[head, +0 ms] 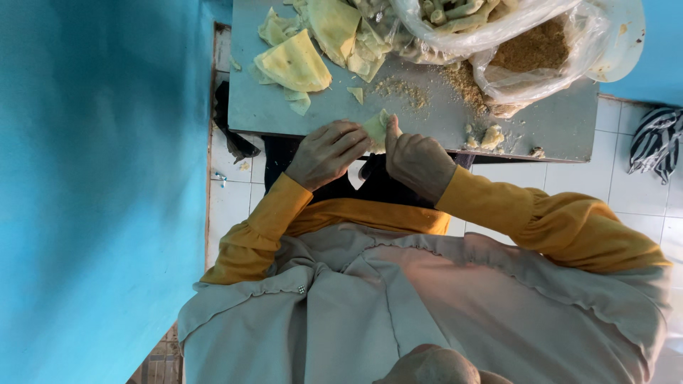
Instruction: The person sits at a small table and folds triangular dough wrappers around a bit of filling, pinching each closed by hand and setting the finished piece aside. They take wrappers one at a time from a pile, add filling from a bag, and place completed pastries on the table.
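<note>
My left hand (327, 153) and my right hand (418, 162) meet at the near edge of a grey table (277, 110). Together they pinch a small pale green wrapper (376, 128), with the fingers of both hands closed on it. Yellow sleeves cover both wrists. More pale green wrappers (295, 64) lie in a loose pile at the back left of the table. Brown crumbs (402, 89) are scattered just beyond my hands.
A clear plastic bag of rolled pieces (455, 18) and a bag of brown crumbs (533, 50) stand at the back right. Small pale lumps (491, 135) lie near the front edge. A blue wall (99, 178) runs along the left. A striped cloth (654, 142) lies on the white tiled floor.
</note>
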